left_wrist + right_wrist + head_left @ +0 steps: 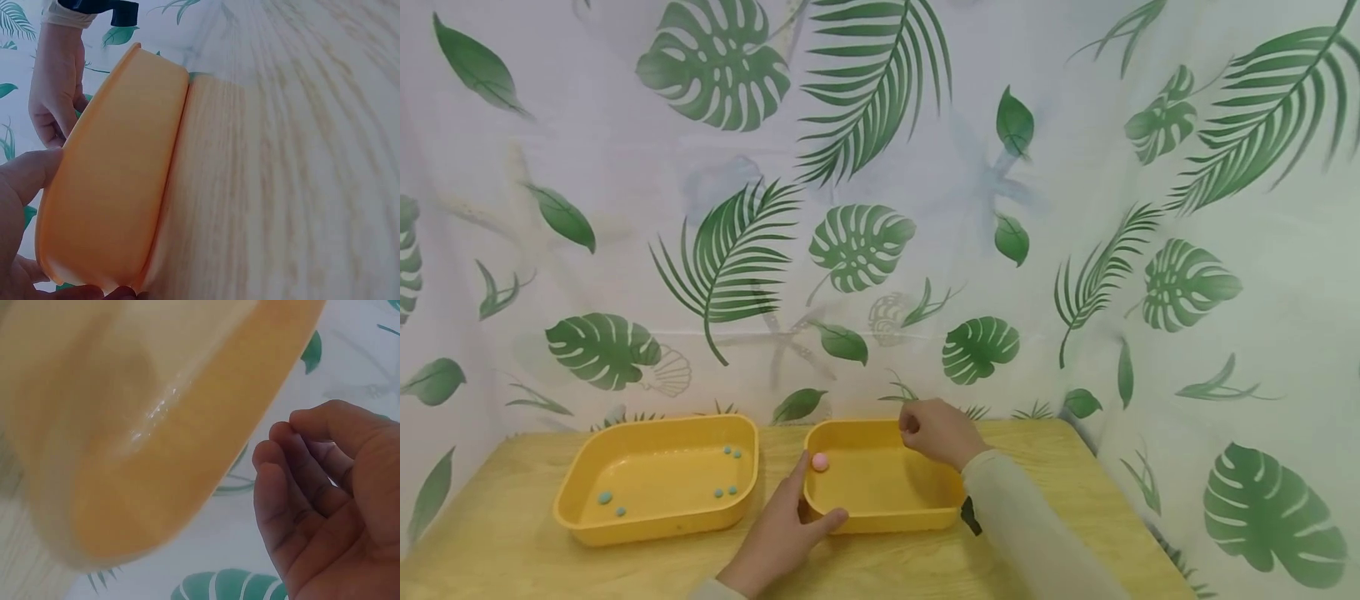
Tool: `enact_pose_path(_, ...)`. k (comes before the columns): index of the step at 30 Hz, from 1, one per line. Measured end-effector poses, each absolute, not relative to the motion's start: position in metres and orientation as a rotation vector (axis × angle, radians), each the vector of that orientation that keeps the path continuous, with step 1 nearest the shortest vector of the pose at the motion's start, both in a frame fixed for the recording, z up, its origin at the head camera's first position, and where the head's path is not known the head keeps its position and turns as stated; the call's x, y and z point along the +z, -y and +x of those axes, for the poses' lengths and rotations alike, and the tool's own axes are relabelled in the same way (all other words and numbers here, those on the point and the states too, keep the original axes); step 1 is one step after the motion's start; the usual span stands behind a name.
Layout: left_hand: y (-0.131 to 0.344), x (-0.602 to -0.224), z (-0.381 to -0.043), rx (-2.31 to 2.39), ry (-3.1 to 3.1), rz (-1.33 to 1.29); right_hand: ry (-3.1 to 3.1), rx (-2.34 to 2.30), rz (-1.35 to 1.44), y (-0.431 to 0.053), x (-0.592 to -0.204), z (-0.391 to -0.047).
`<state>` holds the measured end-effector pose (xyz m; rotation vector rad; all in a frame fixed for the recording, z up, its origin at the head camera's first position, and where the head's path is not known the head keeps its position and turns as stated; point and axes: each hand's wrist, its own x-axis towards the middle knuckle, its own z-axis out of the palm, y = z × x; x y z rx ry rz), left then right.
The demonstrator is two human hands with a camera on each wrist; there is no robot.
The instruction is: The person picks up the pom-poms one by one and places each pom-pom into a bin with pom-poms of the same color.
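A yellow plastic tray (898, 522) with raised walls stands on the table, a pink ball (820, 462) in its left end. My left hand (778, 525) holds the tray's front left corner, thumb over the front rim and fingers along the left wall. In the left wrist view, that thumb lies on the rim of the tray (115, 175). Over the tray's back right part, my right hand (942, 433) hovers with curled fingers. The right wrist view shows the right hand's thumb (340, 422) meeting the index fingertip, with nothing visible between them.
To the left stands a second yellow tray (655, 530) with several small teal balls (605, 497) scattered inside. Both trays rest on a wood-grain table (1075, 517). Behind and beside it hangs a white cloth (925, 250) printed with green leaves.
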<state>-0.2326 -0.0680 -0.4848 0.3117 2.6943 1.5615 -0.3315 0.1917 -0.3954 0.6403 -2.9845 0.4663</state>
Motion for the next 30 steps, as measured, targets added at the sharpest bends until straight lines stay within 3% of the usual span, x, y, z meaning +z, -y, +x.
enact_pose_path(30,0.072,-0.483,-0.233,1.574,-2.701,0.299,3.091,-0.036,1.020,-0.143,-0.423,-0.376)
